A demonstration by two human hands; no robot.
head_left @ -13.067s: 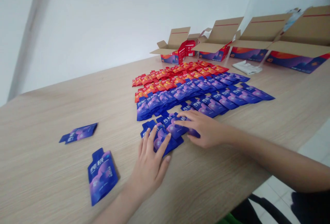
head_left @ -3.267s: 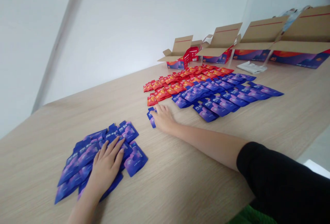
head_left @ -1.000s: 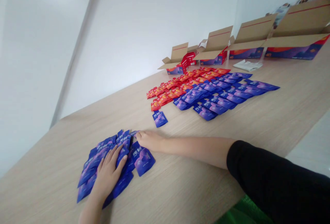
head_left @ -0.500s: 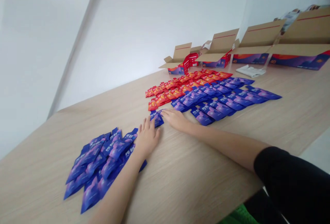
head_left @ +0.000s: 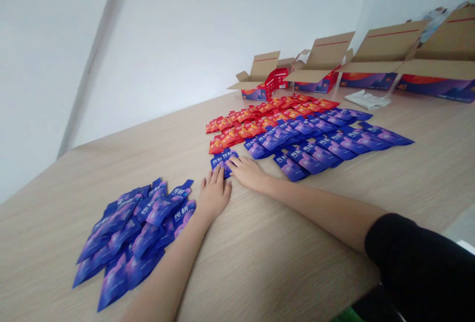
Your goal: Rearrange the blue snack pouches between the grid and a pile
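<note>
My left hand (head_left: 214,194) lies flat with its fingers stretched out, the tips on the lower edge of a pair of overlapping blue sachets (head_left: 222,158). From the right, my right hand (head_left: 247,171) rests its extended fingers on the same sachets' right edge. Neither hand is wrapped round anything. Left of my left forearm lies a loose heap of blue-purple sachets (head_left: 137,218), partly covered by the arm. Beyond my right hand, overlapping blue sachets (head_left: 319,149) lie in slanting rows. Behind them are rows of red-orange sachets (head_left: 256,121).
Open cardboard boxes with blue and red printing stand along the back, among them a small one (head_left: 256,92) and a larger one (head_left: 315,84). A folded white plastic bag (head_left: 367,99) lies before them. The wooden table (head_left: 260,253) meets a white wall.
Both hands have shifted slightly on the sachets, and two overlapping sachets now show more plainly beyond the fingers. My left hand has drawn clear of the heap's upper right end. The view has turned slightly.
</note>
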